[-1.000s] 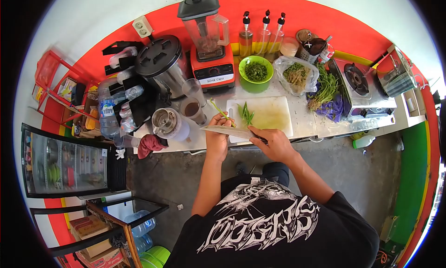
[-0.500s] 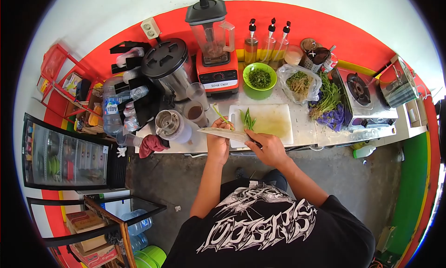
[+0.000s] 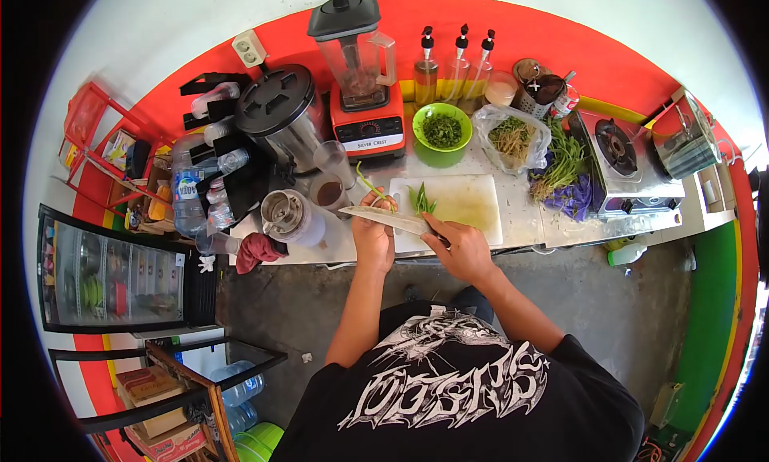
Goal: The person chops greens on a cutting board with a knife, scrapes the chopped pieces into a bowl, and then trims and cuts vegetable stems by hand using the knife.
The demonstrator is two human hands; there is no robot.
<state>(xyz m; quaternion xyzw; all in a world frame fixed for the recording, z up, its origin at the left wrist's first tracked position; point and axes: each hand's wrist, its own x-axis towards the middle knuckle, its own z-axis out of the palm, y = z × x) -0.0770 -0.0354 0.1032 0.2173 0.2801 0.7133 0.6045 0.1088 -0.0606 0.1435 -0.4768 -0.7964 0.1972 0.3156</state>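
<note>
My left hand is closed around a thin green stem, whose top sticks up above the fingers. My right hand grips a kitchen knife by its handle. The blade points left and crosses in front of my left fingers; whether it touches the stem I cannot tell. Behind the knife, cut green leaves lie on the left part of a white cutting board. Farther back stands a green bowl filled with chopped greens.
Left of the board are a cup of dark liquid, a metal-topped container and a red cloth. A red blender and pump bottles line the wall. To the right are bagged greens, leafy stalks and a gas stove.
The whole view has shifted slightly. The stem in my left hand now leans further left and shows more of its length. Both hands keep their grip, with the knife still across the left fingers.
</note>
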